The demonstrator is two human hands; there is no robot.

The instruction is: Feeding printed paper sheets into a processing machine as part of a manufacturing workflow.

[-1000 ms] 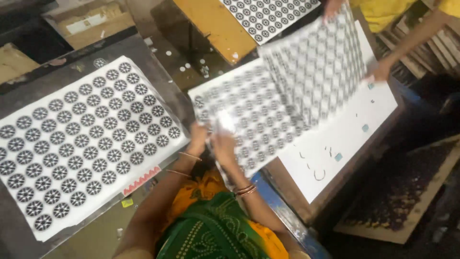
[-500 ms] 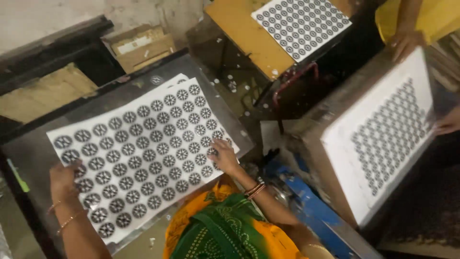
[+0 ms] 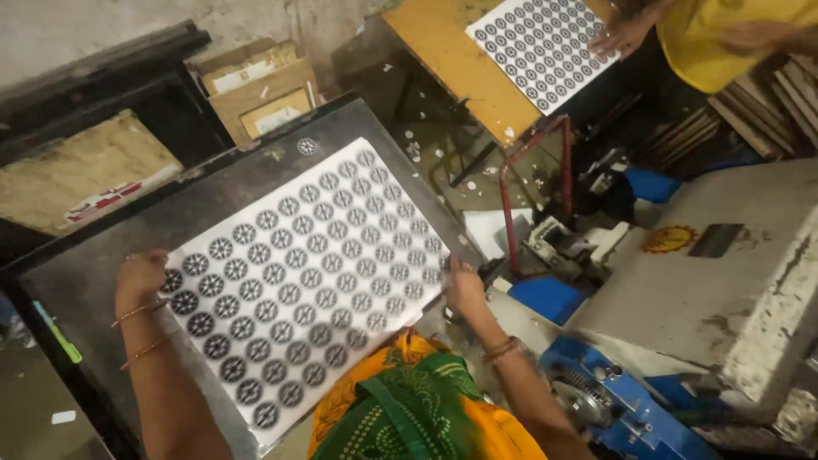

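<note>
Head view looks down on a white sheet (image 3: 302, 281) printed with rows of black round patterns, lying flat on a dark table (image 3: 94, 290). Left hand (image 3: 141, 274) has its grip clenched on the sheet's left edge; right hand (image 3: 464, 285) is grasping the right edge. Far right, another person's hand (image 3: 622, 36) rests on a second patterned sheet (image 3: 541, 47) atop a yellow table (image 3: 452, 60). A grey machine (image 3: 724, 273) stands at right

My left hand (image 3: 141, 274) and right hand (image 3: 464, 285) grip opposite edges of the patterned white sheet (image 3: 302, 277), lying flat on the dark metal table (image 3: 85, 290).
</note>
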